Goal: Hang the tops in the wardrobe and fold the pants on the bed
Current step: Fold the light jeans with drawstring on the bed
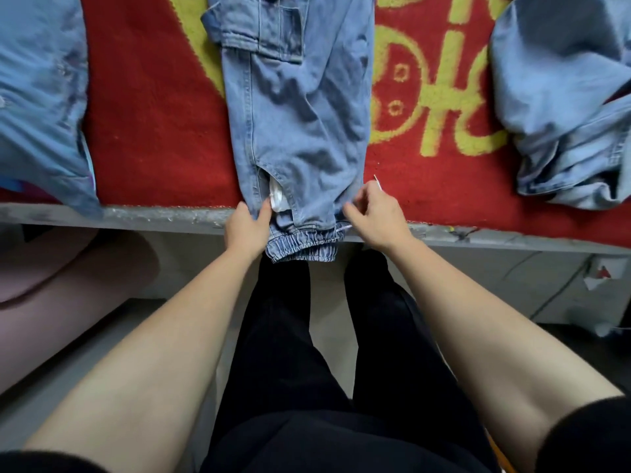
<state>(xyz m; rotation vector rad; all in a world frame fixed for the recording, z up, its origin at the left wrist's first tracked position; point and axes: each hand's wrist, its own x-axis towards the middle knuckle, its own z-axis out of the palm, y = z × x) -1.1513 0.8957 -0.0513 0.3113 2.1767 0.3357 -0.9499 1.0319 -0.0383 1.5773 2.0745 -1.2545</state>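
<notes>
Crumpled denim pants (300, 131) on a fuzzy red blanket (153, 131), elastic cuff (302, 249) past the bed (153, 215) edge; left hand (246, 228) and right hand (377, 216) pinch its sides.

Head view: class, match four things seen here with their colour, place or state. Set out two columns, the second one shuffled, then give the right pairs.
Column one
1. jeans
2. blanket
3. denim heap
4. left hand

Column two
a. red with a yellow pattern
b. crumpled, at the right
c. laid flat in the middle, cuffs hanging past the blanket
d. grips the jeans near the cuffs

Pairs: 1-c, 2-a, 3-b, 4-d
</notes>
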